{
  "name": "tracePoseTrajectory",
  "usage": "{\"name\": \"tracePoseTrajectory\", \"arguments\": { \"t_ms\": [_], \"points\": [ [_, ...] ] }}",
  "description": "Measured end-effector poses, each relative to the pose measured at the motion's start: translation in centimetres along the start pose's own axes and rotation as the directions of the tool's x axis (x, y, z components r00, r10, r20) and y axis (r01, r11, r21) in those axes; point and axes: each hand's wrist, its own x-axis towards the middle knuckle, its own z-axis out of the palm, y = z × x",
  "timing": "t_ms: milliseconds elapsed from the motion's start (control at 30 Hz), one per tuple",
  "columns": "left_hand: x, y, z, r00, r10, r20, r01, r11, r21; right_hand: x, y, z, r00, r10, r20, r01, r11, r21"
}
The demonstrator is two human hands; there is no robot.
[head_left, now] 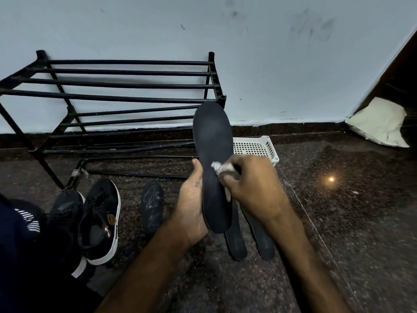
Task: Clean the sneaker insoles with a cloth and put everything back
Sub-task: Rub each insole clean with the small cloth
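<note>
The floor (pixel 338 222) is dark, shiny stone with little specks. A pale wall (pixel 270 64) stands behind it. A black shoe rack (pixel 126 84) stands by the wall, and a white basket (pixel 255 146) sits on the floor next to it.

You hold a dark insole (pixel 213 143) up in the air in front of the rack, with one end pointing up. Your left hand (pixel 191 204) is wrapped round its lower half, with your thumb on one edge. Your right hand (pixel 255 184) is closed tight on a scrunched white cloth (pixel 220 167) and presses it on the insole near the middle.

Two black sneakers (pixel 100 222) sit on the floor to your left. One loose insole (pixel 152 206) lies near them. Two more insoles (pixel 235 242) lie on the floor under your hands. I cannot tell which ones are clean.

The insole looks thin, light and bendy. It will likely flop if you hold it by the tip. Holding it round the lower half, like now, seems best, with your palm behind it so it does not bend away when you rub. Its face looks dull and soft, so it should not slip much. The cloth is soft, so keep it bunched up and press gently.
</note>
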Motion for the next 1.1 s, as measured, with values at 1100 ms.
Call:
{"name": "tracePoseTrajectory", "arguments": {
  "t_ms": [1100],
  "points": [
    [0.2, 1.4, -1.6, 0.997, -0.052, 0.056, 0.054, 0.998, -0.028, -0.2, -0.4, -0.1, 0.871, -0.35, 0.345, 0.327, 0.937, 0.124]
  ]
}}
